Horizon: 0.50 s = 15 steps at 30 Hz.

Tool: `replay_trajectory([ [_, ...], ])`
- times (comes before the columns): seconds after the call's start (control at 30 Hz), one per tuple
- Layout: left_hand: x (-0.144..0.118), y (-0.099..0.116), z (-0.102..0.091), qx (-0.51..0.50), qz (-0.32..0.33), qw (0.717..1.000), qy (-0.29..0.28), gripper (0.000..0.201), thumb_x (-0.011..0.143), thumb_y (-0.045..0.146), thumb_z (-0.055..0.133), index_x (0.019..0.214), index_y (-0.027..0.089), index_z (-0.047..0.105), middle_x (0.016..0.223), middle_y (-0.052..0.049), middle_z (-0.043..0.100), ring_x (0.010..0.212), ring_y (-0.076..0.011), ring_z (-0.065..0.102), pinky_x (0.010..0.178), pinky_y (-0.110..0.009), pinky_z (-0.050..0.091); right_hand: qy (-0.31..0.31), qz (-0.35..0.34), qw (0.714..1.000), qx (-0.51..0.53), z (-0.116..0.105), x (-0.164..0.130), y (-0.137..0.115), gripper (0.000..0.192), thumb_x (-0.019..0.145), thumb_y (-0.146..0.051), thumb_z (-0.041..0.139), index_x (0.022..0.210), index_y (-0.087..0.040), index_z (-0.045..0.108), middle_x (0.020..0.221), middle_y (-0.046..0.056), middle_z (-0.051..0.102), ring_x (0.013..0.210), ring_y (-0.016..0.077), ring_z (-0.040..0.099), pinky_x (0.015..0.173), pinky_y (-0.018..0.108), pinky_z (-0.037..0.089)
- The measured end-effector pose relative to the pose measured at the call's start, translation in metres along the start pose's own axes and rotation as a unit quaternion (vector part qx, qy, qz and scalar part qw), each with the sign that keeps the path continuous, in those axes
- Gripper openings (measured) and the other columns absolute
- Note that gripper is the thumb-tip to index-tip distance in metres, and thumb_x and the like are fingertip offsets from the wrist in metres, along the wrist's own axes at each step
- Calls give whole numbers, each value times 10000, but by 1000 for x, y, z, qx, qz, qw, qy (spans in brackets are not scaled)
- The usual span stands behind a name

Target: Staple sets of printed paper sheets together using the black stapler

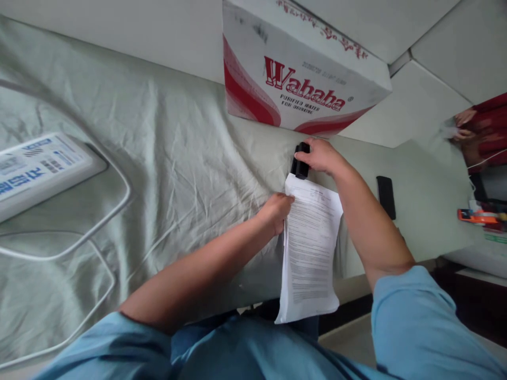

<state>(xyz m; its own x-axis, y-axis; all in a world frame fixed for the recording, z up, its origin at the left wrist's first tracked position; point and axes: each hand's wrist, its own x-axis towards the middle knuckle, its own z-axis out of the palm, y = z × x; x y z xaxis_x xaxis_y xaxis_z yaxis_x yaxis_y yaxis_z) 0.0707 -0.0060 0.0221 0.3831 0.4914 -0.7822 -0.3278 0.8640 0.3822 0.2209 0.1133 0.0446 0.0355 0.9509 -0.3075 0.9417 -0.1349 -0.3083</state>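
Observation:
A stack of printed paper sheets (312,248) lies at the near edge of the cloth-covered table, its lower end hanging over the edge. My left hand (278,208) is closed on the left side of the stack near its top. My right hand (322,155) is closed around a black stapler (301,161) just beyond the stack. The stapler's near end meets the top left corner of the sheets. Whether the paper sits between its jaws I cannot tell.
A Wahaha water carton (304,79) stands against the wall behind the stapler. A black phone (386,197) lies to the right. At left are a white labelled device (47,169) and a looping white cable (119,206). Another person's hands (464,124) show at far right.

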Motion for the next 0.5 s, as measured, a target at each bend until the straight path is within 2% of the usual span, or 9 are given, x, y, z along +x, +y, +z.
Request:
replay_trajectory([
  [0.13, 1, 0, 1, -17, 21, 1000, 3, 235, 989, 119, 535, 789, 183, 640, 653, -53, 645, 686, -244, 691, 741, -384, 570, 3, -4, 1000, -5, 1, 0, 1, 284, 872, -363, 711, 1111, -214, 746, 924, 82, 774, 925, 289, 731, 892, 440, 576],
  [0.23, 1, -2, 2, 8, 37, 999, 3, 287, 1019, 141, 528, 746, 194, 601, 666, -36, 625, 660, -211, 658, 706, -346, 543, -2, -12, 1000, -26, 1, -1, 5, 374, 892, -468, 719, 1171, -221, 736, 1011, 106, 778, 1040, 314, 720, 968, 467, 554],
  [0.3, 1, -3, 2, 25, 43, 999, 6, 318, 1033, 154, 532, 721, 196, 582, 664, -22, 605, 632, -184, 622, 678, -318, 516, 16, -17, 999, -48, 0, -2, 8, 509, 902, -556, 709, 1280, -215, 705, 1158, 145, 763, 1150, 347, 691, 1034, 511, 526],
  [0.37, 2, -5, 1, 35, 48, 998, 4, 329, 1042, 165, 534, 718, 200, 571, 661, -12, 588, 624, -171, 601, 665, -299, 497, 63, -30, 996, -59, 1, -1, 9, 625, 932, -601, 666, 1409, -198, 638, 1354, 190, 693, 1295, 382, 622, 1112, 564, 473],
  [0.43, 5, -9, -2, 45, 53, 998, 3, 316, 1044, 174, 538, 731, 204, 574, 668, -10, 589, 629, -171, 597, 666, -295, 490, 104, -56, 991, -55, 5, 3, 8, 668, 979, -612, 594, 1494, -187, 572, 1504, 209, 594, 1419, 395, 530, 1180, 595, 409],
  [0.5, 12, -14, -5, 39, 60, 997, -7, 286, 1032, 186, 564, 747, 208, 584, 683, -14, 604, 644, -178, 605, 681, -300, 493, 116, -84, 989, -47, 12, 7, 4, 674, 1022, -616, 513, 1539, -184, 527, 1581, 201, 532, 1492, 386, 460, 1230, 598, 355],
])
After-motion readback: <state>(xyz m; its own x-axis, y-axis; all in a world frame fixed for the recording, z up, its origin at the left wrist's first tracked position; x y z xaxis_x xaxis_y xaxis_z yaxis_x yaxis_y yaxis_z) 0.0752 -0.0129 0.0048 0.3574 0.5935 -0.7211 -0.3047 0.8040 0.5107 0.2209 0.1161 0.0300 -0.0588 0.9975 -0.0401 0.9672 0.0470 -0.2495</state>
